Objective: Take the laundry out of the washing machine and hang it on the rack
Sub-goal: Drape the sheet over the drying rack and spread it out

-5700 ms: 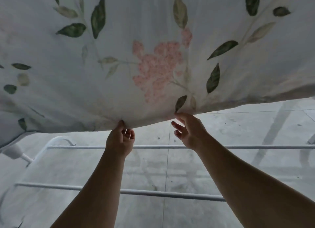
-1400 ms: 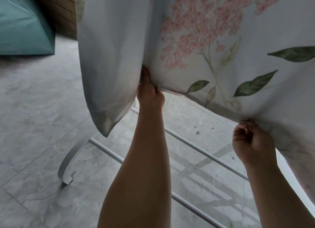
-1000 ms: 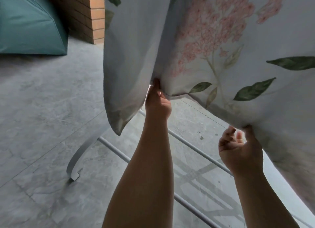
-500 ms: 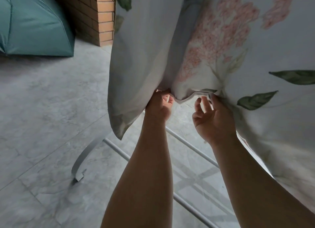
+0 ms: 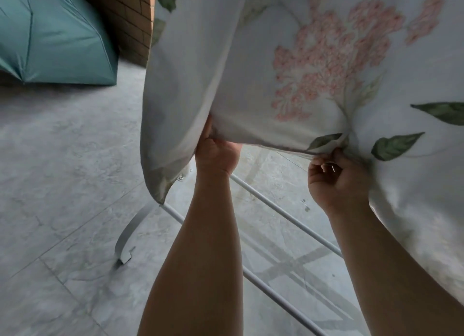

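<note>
sheet (image 5: 276, 59) hangs, lower edge left-right | left hand (image 5: 217, 154) grips edge | right hand (image 5: 337, 182) pinches edge

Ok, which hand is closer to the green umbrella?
Left. The left hand grips the sheet on the side toward the umbrella; the right hand pinches the hem farther right, away from it.

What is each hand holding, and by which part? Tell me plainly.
Both grip the floral sheet by its lower edge: the left hand beside the hanging fold, the right hand farther along, under a green leaf print.
</note>
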